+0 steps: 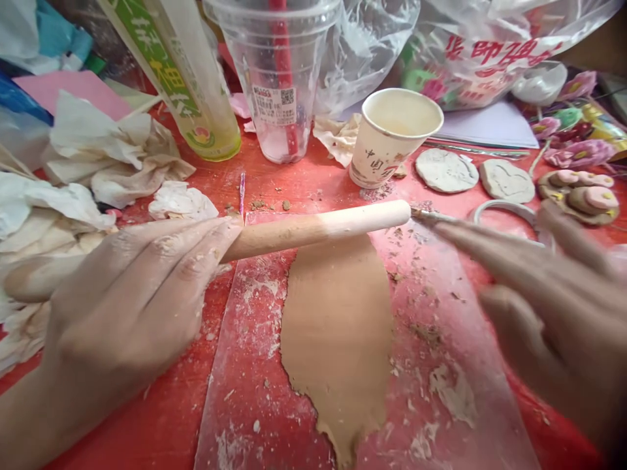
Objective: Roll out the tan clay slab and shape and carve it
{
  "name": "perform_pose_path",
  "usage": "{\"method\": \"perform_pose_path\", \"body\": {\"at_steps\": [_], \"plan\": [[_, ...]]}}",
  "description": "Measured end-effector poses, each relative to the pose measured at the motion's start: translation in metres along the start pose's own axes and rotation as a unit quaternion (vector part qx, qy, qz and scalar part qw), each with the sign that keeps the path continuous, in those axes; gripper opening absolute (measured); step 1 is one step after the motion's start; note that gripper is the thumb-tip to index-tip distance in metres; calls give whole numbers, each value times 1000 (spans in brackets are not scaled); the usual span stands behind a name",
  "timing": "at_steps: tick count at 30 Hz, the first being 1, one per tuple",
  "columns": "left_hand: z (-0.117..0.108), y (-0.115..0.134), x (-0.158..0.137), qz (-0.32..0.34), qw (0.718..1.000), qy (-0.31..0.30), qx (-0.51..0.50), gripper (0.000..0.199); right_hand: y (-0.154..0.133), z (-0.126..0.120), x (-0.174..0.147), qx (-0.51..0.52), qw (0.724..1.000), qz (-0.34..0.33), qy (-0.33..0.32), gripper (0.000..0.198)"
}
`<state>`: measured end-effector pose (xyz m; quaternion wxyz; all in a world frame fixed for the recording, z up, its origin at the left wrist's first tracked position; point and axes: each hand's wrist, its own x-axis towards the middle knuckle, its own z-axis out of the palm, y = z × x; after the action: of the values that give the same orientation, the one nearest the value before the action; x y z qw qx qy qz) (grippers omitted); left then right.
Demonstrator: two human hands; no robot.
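Observation:
My left hand (132, 294) is closed around a wooden rolling pin (318, 228), whose pale right end points across the view. Under the pin, a thin sheet of brown clay (337, 326) with ragged edges lies on a clear plastic mat (245, 365). The clay's near end narrows to a tail. To the right, my right hand (548, 307), smeared by motion, is open with its fingers stretched toward the pin's end and apart from one another. A thin dark tip (426, 214) shows beside its fingertips; what it belongs to is unclear.
A paper cup (392, 130), a clear plastic cup (279, 72) and a bottle (181, 85) stand behind the mat. Crumpled tissues (112, 150) pile up at left. Two clay discs (447, 171), a ring (509, 219) and a decorated clay piece (580, 196) lie at right.

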<state>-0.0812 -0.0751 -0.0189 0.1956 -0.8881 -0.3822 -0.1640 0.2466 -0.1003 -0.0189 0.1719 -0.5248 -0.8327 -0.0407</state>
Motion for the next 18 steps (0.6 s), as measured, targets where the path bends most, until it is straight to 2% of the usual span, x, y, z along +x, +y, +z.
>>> {"method": "perform_pose_path", "body": {"at_steps": [2, 3, 7, 13, 16, 18], "plan": [[1, 0, 1, -3, 1000, 7, 2, 61, 20, 0, 4, -72, 993, 24, 92, 30], [1, -1, 2, -5, 1000, 7, 7, 61, 30, 2, 6, -92, 990, 34, 100, 25], [2, -2, 3, -25, 999, 2, 44, 60, 51, 11, 8, -143, 987, 45, 62, 26], [4, -4, 5, -12, 999, 19, 32, 59, 46, 16, 13, -189, 977, 65, 74, 19], [6, -4, 7, -5, 999, 22, 28, 59, 46, 14, 15, -190, 979, 52, 57, 17], [7, -4, 7, -3, 999, 20, 28, 57, 47, 12, 15, -189, 978, 49, 72, 17]]}}
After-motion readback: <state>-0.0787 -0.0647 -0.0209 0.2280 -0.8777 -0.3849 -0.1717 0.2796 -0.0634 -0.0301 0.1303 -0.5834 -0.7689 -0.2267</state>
